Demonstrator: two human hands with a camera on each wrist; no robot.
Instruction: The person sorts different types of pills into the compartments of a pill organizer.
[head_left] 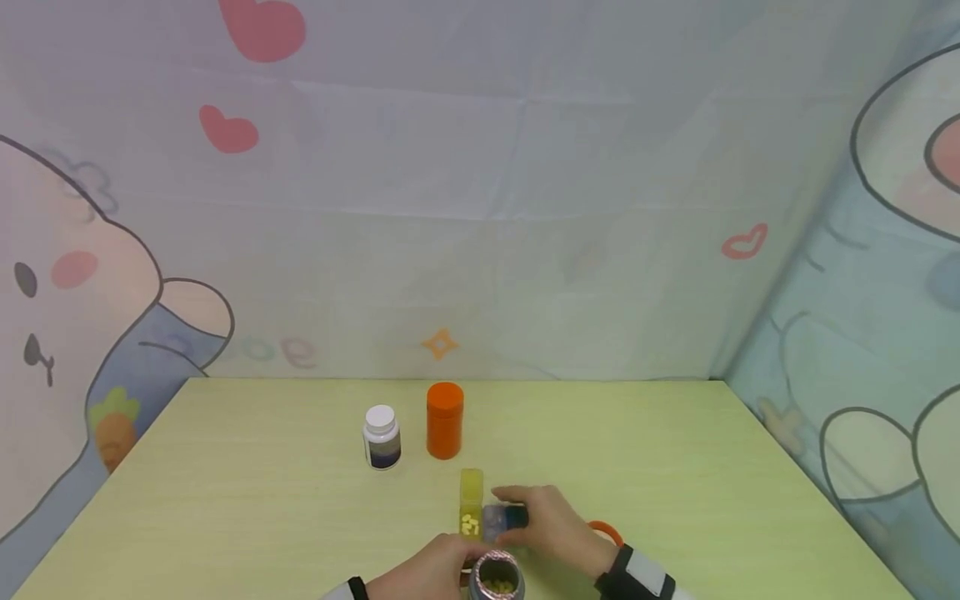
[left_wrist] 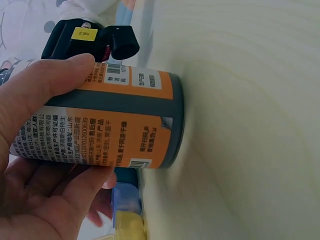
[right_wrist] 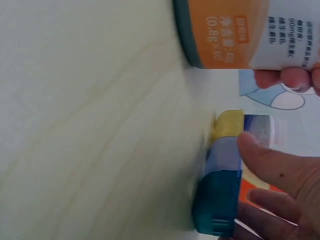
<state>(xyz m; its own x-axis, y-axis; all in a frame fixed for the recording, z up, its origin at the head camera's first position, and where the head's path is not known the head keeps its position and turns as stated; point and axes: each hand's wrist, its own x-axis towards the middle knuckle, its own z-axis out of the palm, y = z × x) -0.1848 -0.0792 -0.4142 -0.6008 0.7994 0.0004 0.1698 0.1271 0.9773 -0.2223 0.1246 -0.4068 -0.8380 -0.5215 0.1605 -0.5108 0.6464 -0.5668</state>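
Note:
My left hand (head_left: 437, 570) grips an orange-and-grey supplement bottle (left_wrist: 140, 117), thumb on one side and fingers on the other. The bottle's mouth is uncovered with a torn foil rim, and yellow tablets show inside in the head view. Just beyond it lies a small pill organizer (head_left: 494, 522) with yellow, bluish-purple and teal compartments. Its yellow lid (head_left: 472, 483) stands raised, and pale yellow tablets (head_left: 470, 524) sit in that compartment. My right hand (head_left: 553, 527) holds the organizer between thumb and fingers at the purple and teal end. Whether the bottle's base touches the table cannot be told.
A white bottle (head_left: 382, 437) with a dark label and an orange bottle (head_left: 445, 421) stand farther back on the pale wooden table (head_left: 285, 500). An orange ring-shaped object (head_left: 606, 532), partly hidden, lies behind the right wrist. A printed cloth (head_left: 480, 208) hangs behind the table.

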